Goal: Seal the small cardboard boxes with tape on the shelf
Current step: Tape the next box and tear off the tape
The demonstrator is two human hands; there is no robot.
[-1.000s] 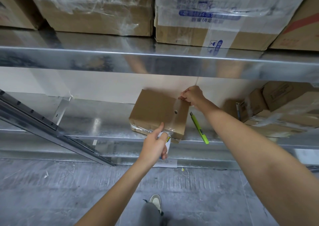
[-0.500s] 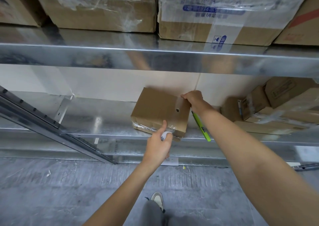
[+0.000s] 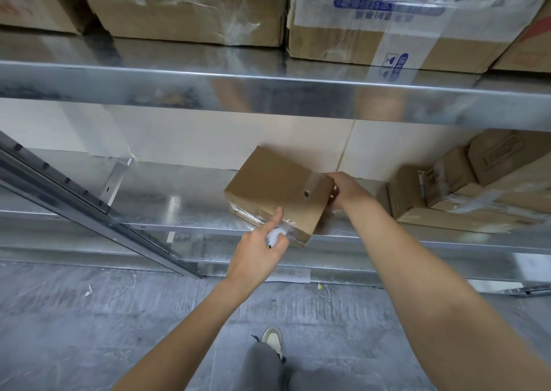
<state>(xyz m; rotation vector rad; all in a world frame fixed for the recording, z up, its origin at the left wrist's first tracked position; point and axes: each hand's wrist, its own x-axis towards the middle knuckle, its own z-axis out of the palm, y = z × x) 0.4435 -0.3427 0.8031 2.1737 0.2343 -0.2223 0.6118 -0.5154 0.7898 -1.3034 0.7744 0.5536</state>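
Left hand (image 3: 256, 249) grips tape roll (image 3: 275, 237) (label unreadable) against small box (image 3: 277, 190)

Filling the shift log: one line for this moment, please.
stage: taping small box on shelf | left hand: holds tape roll at front edge | right hand: grips right end

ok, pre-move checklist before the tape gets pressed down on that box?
1. Small cardboard box resting on the metal shelf: ok.
2. Right hand steadying the box's far right corner: ok.
3. Left hand holding the tape roll at the box's near edge: ok.
4. Clear tape strip laid flat across the top: cannot tell.
5. Strip cut from the roll: cannot tell.
6. Nearby boxes clear of the right hand: ok.
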